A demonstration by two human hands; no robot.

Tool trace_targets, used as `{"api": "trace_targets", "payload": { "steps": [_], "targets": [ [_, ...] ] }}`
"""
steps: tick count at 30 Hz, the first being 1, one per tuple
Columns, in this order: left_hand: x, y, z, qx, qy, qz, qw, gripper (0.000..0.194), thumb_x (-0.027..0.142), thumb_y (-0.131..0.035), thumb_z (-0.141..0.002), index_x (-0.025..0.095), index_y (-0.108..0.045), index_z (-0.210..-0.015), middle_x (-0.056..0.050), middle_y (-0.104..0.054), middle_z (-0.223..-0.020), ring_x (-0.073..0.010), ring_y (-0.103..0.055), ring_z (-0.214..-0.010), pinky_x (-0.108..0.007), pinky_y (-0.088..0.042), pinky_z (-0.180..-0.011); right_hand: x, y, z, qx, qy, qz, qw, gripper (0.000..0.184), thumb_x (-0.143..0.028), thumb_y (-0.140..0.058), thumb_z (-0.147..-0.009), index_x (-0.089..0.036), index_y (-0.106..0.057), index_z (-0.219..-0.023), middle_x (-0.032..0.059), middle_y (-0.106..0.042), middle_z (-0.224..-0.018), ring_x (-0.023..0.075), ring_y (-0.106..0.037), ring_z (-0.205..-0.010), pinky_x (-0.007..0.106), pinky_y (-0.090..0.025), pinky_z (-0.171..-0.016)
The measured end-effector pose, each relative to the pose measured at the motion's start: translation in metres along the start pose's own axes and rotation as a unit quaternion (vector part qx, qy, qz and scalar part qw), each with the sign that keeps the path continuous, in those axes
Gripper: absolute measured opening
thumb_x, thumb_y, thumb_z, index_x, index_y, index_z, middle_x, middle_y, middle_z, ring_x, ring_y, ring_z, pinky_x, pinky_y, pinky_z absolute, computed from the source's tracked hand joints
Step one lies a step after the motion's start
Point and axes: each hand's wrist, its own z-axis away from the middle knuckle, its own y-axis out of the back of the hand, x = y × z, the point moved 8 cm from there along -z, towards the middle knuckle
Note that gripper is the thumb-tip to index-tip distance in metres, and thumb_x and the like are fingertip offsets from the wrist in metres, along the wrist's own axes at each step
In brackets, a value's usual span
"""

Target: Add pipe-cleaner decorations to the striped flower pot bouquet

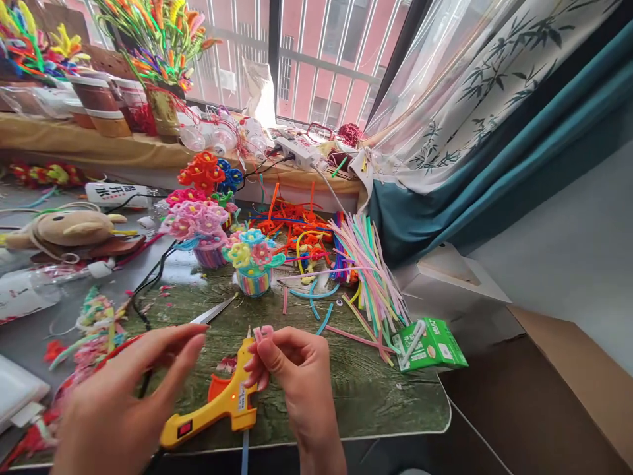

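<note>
My right hand [291,369] is closed in a pinch on a small pink pipe-cleaner piece [264,332], held just above the nozzle end of a yellow glue gun [217,399] lying on the green mat [366,389]. My left hand [128,396] hovers at the lower left with fingers stretched out and held together, holding nothing I can see. Scissors [215,310] lie beyond its fingertips, their red handle partly hidden by that hand.
Two small pipe-cleaner flower pots [252,260] stand mid-table, with loose coloured pipe cleaners [366,270] to their right. A green carton [430,343] lies at the mat's right edge. A plush toy [69,227] and scraps sit left; a power strip [299,150] on the sill.
</note>
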Motion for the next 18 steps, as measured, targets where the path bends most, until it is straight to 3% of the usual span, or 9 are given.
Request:
{"api": "trace_targets", "payload": {
  "steps": [3,7,12,18],
  "targets": [
    [0.039,-0.013,0.014,-0.051,0.049,0.179,0.981,0.04,0.069,-0.07,-0.077,0.031,-0.078,-0.09,0.002,-0.08,-0.091,-0.0207,-0.074,-0.075,-0.026,-0.061,-0.071,0.006,-0.015,0.003,-0.01,0.011,0.002,1.0,0.039,-0.054,-0.094,-0.063,-0.018,-0.079,-0.063,0.0023,-0.069,-0.049,0.0106,-0.058,-0.036,0.02,-0.047,-0.041],
    [0.049,-0.028,0.019,-0.125,0.114,0.306,0.937,0.036,0.062,-0.077,-0.074,0.027,-0.079,-0.084,-0.002,-0.079,-0.086,-0.0215,-0.075,-0.074,-0.023,-0.061,-0.063,0.014,-0.023,0.005,-0.031,0.015,0.02,0.999,0.036,-0.049,-0.095,-0.065,-0.018,-0.078,-0.062,0.0008,-0.067,-0.048,0.0107,-0.059,-0.039,0.019,-0.047,-0.044],
    [0.034,-0.031,0.017,-0.159,0.164,0.347,0.91,0.041,0.065,-0.079,-0.07,0.025,-0.078,-0.079,-0.002,-0.077,-0.078,-0.0202,-0.074,-0.073,-0.019,-0.059,-0.062,0.016,-0.018,0.005,-0.048,0.028,0.035,0.998,0.038,-0.054,-0.088,-0.075,-0.017,-0.079,-0.07,0.0022,-0.071,-0.054,0.0103,-0.061,-0.042,0.018,-0.049,-0.046],
    [0.035,-0.031,0.016,-0.178,0.127,0.305,0.927,0.04,0.063,-0.076,-0.077,0.023,-0.077,-0.082,-0.002,-0.078,-0.08,-0.0197,-0.074,-0.074,-0.019,-0.059,-0.066,0.017,-0.014,0.004,-0.02,0.02,0.053,0.998,0.03,-0.045,-0.09,-0.076,-0.017,-0.078,-0.078,0.0018,-0.074,-0.061,0.0098,-0.064,-0.044,0.016,-0.052,-0.047]
  ]
}}
